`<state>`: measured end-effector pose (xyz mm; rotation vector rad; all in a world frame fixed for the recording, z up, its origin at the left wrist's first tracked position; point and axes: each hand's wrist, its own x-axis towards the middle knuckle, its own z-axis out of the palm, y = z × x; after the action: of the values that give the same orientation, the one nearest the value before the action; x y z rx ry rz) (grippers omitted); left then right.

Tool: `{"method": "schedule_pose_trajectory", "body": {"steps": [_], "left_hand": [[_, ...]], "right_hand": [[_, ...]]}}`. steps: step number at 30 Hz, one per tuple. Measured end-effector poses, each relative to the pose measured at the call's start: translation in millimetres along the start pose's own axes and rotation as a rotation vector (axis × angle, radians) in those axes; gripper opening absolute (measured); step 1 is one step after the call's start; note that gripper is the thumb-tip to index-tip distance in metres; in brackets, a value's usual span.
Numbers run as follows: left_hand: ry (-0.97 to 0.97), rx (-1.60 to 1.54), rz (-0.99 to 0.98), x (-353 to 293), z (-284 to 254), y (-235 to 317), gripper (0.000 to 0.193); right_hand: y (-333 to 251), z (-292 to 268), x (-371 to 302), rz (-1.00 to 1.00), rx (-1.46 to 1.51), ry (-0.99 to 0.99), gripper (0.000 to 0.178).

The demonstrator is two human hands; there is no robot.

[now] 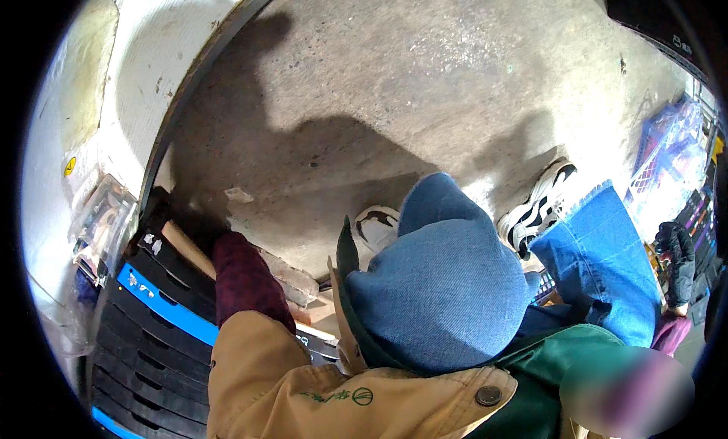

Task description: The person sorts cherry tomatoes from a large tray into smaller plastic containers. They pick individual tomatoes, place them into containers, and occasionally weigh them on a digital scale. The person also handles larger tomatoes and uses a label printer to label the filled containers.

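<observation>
My left arm, in a tan jacket and a dark maroon sleeve (246, 280), reaches down at the left beside a stack of black drawers (152, 355). The hand at its end is lost in deep shadow, and its fingers cannot be made out. Close by the sleeve lies a pale wooden bar (188, 249). At the far right, past my denim-covered knee, a black glove (675, 261) shows above a pink-purple cuff; it seems to be my right hand. It is near dark goods on the right, and whether it grips anything is unclear.
My denim legs (447, 295) and black-and-white shoes (535, 208) fill the middle. A white panel (171, 52) with a dark edge stands at left, near a clear plastic box (102, 227). Plastic-wrapped purple crates (671, 158) line the right, and a black box (660, 18) sits far right.
</observation>
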<state>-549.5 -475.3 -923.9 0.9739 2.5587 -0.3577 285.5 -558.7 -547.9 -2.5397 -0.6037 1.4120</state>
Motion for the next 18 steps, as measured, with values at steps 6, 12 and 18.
{"method": "schedule_pose_trajectory", "body": {"steps": [6, 12, 18], "left_hand": [[-0.005, 0.0, -0.003, 0.6, 2.6, 0.3, 0.037], [0.013, 0.006, 0.003, 0.6, 0.0, -0.9, 0.038], [0.07, -0.048, 0.011, -1.3, -10.2, 8.1, 0.039]], "right_hand": [[-5.8, 8.1, -2.3, -0.018, -0.003, 0.017, 0.031], [-9.0, 7.4, -0.3, 0.044, -0.264, -0.041, 0.033], [-7.0, 11.6, -33.1, -0.252, -0.487, 0.234, 0.031]]}}
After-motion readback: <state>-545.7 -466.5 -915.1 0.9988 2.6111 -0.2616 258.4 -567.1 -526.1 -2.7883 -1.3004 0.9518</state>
